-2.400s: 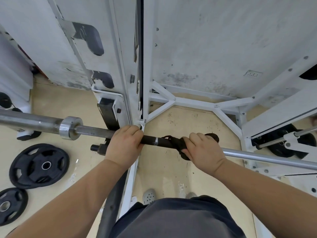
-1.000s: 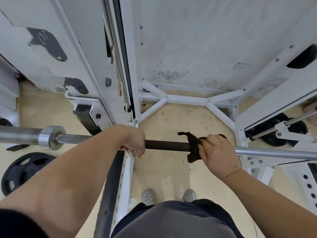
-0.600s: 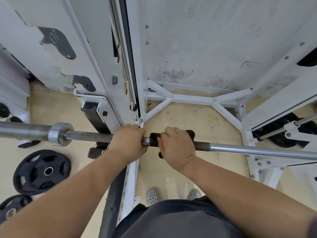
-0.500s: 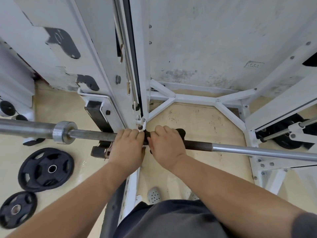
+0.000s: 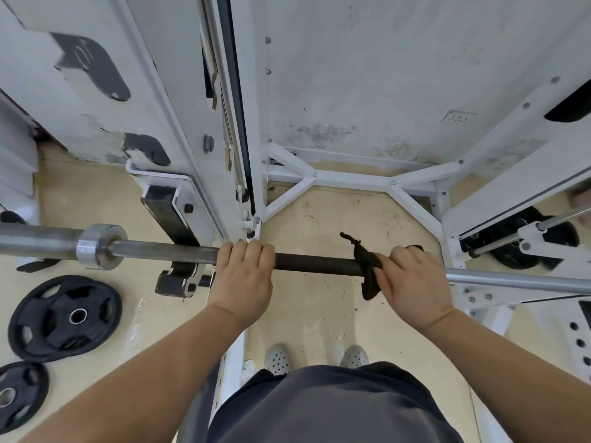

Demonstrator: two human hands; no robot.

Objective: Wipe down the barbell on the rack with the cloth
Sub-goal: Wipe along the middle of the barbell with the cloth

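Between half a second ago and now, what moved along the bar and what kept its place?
The right hand, with the cloth wrapped round the barbell, slid to the right, away from the left hand, which it had been nearly touching; a dark stretch of bar now shows between them. Nothing was let go. The left hand kept its grip beside the rack upright, and the weight plates lie on the floor as before.

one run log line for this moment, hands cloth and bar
left hand: grips barbell by rack upright | right hand: holds dark cloth wrapped on bar | phase: wiping | floor: two weight plates
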